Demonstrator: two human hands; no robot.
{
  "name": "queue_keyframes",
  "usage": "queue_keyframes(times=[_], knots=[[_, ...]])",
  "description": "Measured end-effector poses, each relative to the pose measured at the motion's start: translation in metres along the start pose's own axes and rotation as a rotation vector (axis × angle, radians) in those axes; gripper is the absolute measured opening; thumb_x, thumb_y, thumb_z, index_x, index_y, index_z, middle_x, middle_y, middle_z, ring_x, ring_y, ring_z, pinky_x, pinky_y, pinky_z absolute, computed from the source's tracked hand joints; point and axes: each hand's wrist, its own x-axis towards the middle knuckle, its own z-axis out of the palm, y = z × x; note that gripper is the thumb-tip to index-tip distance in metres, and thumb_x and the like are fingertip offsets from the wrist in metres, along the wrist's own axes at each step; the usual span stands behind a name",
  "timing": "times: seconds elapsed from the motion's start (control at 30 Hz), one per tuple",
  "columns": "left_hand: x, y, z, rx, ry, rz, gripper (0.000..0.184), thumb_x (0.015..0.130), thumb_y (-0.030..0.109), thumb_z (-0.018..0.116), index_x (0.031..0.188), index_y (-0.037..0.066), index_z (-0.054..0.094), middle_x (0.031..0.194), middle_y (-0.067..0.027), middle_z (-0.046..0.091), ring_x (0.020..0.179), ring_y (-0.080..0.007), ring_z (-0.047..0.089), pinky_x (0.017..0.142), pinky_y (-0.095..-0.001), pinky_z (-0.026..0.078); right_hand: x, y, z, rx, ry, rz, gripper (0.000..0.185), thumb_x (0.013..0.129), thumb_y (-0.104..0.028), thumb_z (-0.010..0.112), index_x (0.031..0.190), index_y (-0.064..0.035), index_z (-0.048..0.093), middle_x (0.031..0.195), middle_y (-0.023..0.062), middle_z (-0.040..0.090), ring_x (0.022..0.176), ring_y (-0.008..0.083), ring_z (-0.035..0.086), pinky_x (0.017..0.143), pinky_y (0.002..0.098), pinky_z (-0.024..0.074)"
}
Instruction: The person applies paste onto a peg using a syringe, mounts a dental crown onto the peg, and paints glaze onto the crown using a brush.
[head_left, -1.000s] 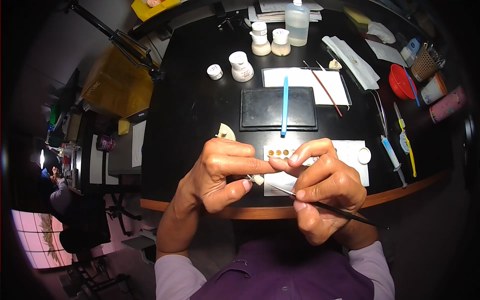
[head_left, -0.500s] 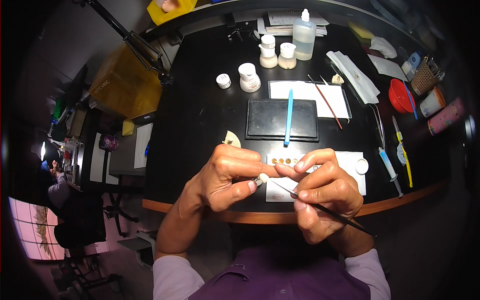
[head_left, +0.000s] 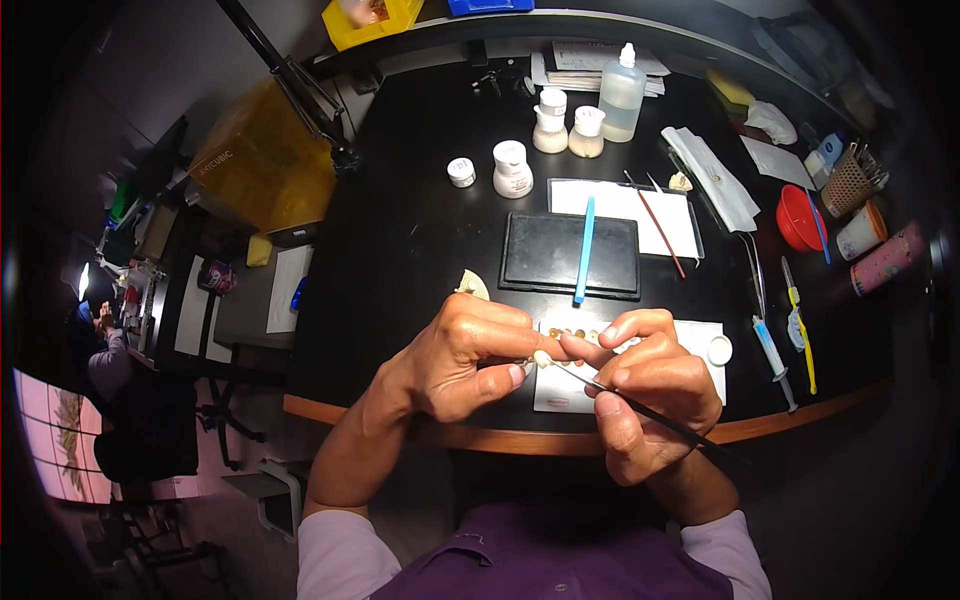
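Observation:
My left hand [head_left: 462,362] is closed, pinching a small cream tooth-shaped dental crown [head_left: 542,358] between thumb and fingers. A greyish metallic piece shows beside the crown, partly hidden by the fingertips. My right hand [head_left: 655,385] grips a thin dark-handled brush [head_left: 660,418] like a pen. The brush's fine tip points left and appears to touch the crown; exact contact is too small to tell. Fingertips of both hands meet near the crown. Beneath them lies a white palette [head_left: 562,394] with several amber and pale spots, partly covered by my hands.
Beyond the hands lies a black case [head_left: 530,250] with a blue stick [head_left: 586,235] across it. Powder jars [head_left: 512,172] and a clear bottle [head_left: 622,100] stand behind. A syringe [head_left: 772,352] and a red bowl [head_left: 798,220] are at right. Another person sits far left.
The view has shifted slightly, so the table items appear lower and farther right. Both hands keep their grips, and the brush tip remains at the crown.

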Motion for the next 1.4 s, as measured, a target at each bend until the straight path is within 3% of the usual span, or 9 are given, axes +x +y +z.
queue_keyframes(times=[0.1,0.3,0.4,0.5,0.6,0.8,1.4], knots=[[-0.0009,-0.0012,0.0000,0.005,-0.002,0.000,0.046,0.074,0.017,0.060,0.111,-0.003,0.079,0.068,-0.0124,0.060,0.056,-0.0244,0.059,0.054,-0.0373,0.045,0.0008,0.0034,-0.0056,-0.047,-0.059,-0.056,0.032,0.083,0.013,0.072,0.110,-0.0009,0.061,0.092,0.0123,0.072,0.106,0.0324,0.068,0.095,0.0442,0.0600],[0.0004,0.0005,0.0006,0.000,0.017,0.006,0.046,0.072,0.016,0.060,0.109,-0.005,0.079,0.068,-0.0125,0.060,0.056,-0.0249,0.058,0.053,-0.0378,0.045,0.0036,-0.0044,-0.0015,0.014,-0.003,0.036,0.029,0.084,0.013,0.073,0.106,-0.0016,0.062,0.090,0.0127,0.074,0.108,0.0333,0.069,0.097,0.0445,0.0584],[-0.0006,-0.0019,0.0008,0.010,0.012,0.009,0.046,0.072,0.015,0.061,0.109,-0.005,0.078,0.069,-0.0131,0.061,0.057,-0.0257,0.058,0.053,-0.0381,0.045,-0.0014,0.0012,-0.0050,-0.020,-0.087,0.029,0.024,0.089,0.012,0.059,0.108,-0.0033,0.056,0.091,0.0139,0.065,0.115,0.0312,0.058,0.097,0.0524,0.0662],[-0.0001,0.0003,-0.0006,0.013,-0.003,-0.005,0.046,0.071,0.014,0.061,0.109,-0.005,0.078,0.069,-0.0134,0.061,0.058,-0.0261,0.059,0.053,-0.0383,0.045,-0.0006,0.0043,-0.0065,-0.037,-0.116,-0.037,0.026,0.087,0.013,0.059,0.107,-0.0035,0.056,0.087,0.0137,0.066,0.113,0.0310,0.058,0.097,0.0532,0.0666],[-0.0001,0.0003,-0.0004,0.009,0.006,-0.003,0.046,0.070,0.013,0.061,0.109,-0.005,0.079,0.069,-0.0133,0.061,0.057,-0.0260,0.058,0.053,-0.0382,0.045,0.0006,0.0013,-0.0004,-0.038,-0.027,-0.024,0.026,0.079,0.012,0.076,0.095,-0.0023,0.062,0.082,0.0125,0.072,0.104,0.0354,0.071,0.094,0.0473,0.0607],[0.0003,0.0006,0.0001,0.013,0.016,0.007,0.046,0.070,0.013,0.060,0.109,-0.003,0.079,0.068,-0.0126,0.060,0.056,-0.0254,0.058,0.052,-0.0378,0.044,0.0053,0.0000,-0.0013,-0.111,-0.063,-0.070,0.025,0.076,0.013,0.078,0.089,-0.0029,0.063,0.082,0.0125,0.072,0.102,0.0360,0.072,0.091,0.0455,0.0612],[0.0011,-0.0009,0.0004,0.026,0.022,0.030,0.048,0.072,0.018,0.060,0.111,-0.003,0.080,0.064,-0.0113,0.056,0.053,-0.0246,0.056,0.050,-0.0380,0.042,0.0063,-0.0019,-0.0029,-0.105,-0.063,-0.040,0.027,0.076,0.012,0.077,0.092,-0.0037,0.062,0.082,0.0102,0.071,0.102,0.0345,0.071,0.089,0.0436,0.0629]])
